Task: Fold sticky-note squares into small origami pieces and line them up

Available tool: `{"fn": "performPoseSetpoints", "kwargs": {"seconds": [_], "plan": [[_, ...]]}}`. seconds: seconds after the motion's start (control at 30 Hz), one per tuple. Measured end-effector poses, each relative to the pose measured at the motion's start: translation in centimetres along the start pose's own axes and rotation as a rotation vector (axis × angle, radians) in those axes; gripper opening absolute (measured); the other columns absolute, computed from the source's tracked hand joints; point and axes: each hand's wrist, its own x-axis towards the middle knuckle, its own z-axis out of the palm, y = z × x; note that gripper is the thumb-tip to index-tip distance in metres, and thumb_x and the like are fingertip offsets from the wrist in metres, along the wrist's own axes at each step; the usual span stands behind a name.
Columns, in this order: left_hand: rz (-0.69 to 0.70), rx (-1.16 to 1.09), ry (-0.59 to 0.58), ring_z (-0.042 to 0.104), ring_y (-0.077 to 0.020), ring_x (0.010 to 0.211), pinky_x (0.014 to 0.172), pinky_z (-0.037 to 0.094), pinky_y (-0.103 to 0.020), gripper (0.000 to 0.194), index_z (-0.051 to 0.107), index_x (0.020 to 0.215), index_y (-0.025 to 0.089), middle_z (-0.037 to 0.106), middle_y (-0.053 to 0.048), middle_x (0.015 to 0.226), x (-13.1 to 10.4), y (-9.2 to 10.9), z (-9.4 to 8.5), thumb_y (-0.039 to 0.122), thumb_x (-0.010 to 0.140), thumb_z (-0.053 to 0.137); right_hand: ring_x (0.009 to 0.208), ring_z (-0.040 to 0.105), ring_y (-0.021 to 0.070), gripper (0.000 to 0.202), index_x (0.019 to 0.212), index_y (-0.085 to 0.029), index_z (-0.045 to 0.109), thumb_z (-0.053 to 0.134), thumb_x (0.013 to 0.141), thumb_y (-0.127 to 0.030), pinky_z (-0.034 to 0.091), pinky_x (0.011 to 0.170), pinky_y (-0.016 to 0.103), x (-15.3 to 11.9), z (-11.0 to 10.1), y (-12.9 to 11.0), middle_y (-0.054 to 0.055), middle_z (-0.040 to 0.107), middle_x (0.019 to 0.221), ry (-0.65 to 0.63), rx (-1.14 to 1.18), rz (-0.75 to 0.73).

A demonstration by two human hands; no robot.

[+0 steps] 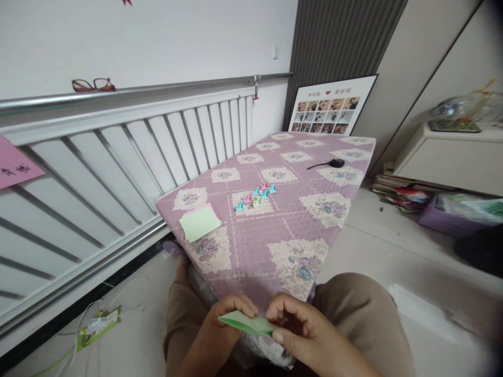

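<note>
Green folded paper (245, 322) is in the two hands of the person, in front of the body and over the near corner of the counter (251, 251). Left hand (220, 327) holds the paper at its left part, with the fingers closed around it. Right hand (304, 327) pinches its right end between the thumb and the bent fingers, so both hands are narrow. The paper shows a crease near its middle, and its left end is pointed. The counter is purple, with pale squares which carry flowers. On it, ahead of the hands, small folded pieces (257, 201) in blue, pink and green stand close together in a group. To the left of them, near the edge, lies a stack of paper sheets (200, 222), pale green on top and with pink showing under it. Farther away, toward the right edge, there is a round black object (337, 163) with a thin tail. Beside the counter, at the left, is a white radiator (153, 152).
</note>
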Motion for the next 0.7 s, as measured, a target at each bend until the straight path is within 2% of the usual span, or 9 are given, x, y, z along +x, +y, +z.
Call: {"fn": "performPoseSetpoints", "kwargs": {"seconds": [0.13,0.37,0.57,0.7], "plan": [[-0.028,0.002,-0.001,0.059,-0.0187,0.076,0.068,0.043,-0.028,0.028,0.066,0.073,0.017,0.064,-0.007,0.080,-0.08,0.00,-0.10,0.045,0.074,0.072,0.070,0.046,0.0126,0.022,0.084,-0.020,0.055,0.060,0.079,-0.041,0.037,0.061,0.024,0.00,0.01,0.25,-0.002,0.051,0.076,-0.030,0.046,0.016],[-0.033,0.070,0.003,0.058,-0.0181,0.078,0.071,0.042,-0.028,0.021,0.067,0.076,0.019,0.065,-0.006,0.083,-0.35,0.31,-0.15,0.039,0.076,0.072,0.069,0.045,0.0126,0.018,0.081,-0.020,0.054,0.061,0.078,-0.037,0.036,0.061,0.024,0.12,0.13,-0.04,-0.002,0.050,0.075,0.000,0.020,0.012],[-0.058,0.008,-0.001,0.059,-0.0196,0.078,0.071,0.042,-0.029,0.024,0.068,0.074,0.018,0.065,-0.006,0.082,-0.27,0.32,-0.11,0.042,0.074,0.073,0.069,0.045,0.0128,0.016,0.081,-0.020,0.053,0.058,0.079,-0.035,0.036,0.061,0.024,0.07,0.20,-0.06,-0.002,0.050,0.074,0.002,-0.010,0.016],[-0.060,0.009,-0.019,0.059,-0.0188,0.079,0.072,0.042,-0.028,0.022,0.067,0.077,0.018,0.065,-0.006,0.084,-0.30,0.20,-0.18,0.039,0.076,0.072,0.066,0.047,0.0124,0.010,0.076,-0.021,0.052,0.054,0.083,-0.029,0.037,0.060,0.024,-0.02,0.26,-0.21,-0.003,0.049,0.071,0.071,-0.162,-0.064]]}}
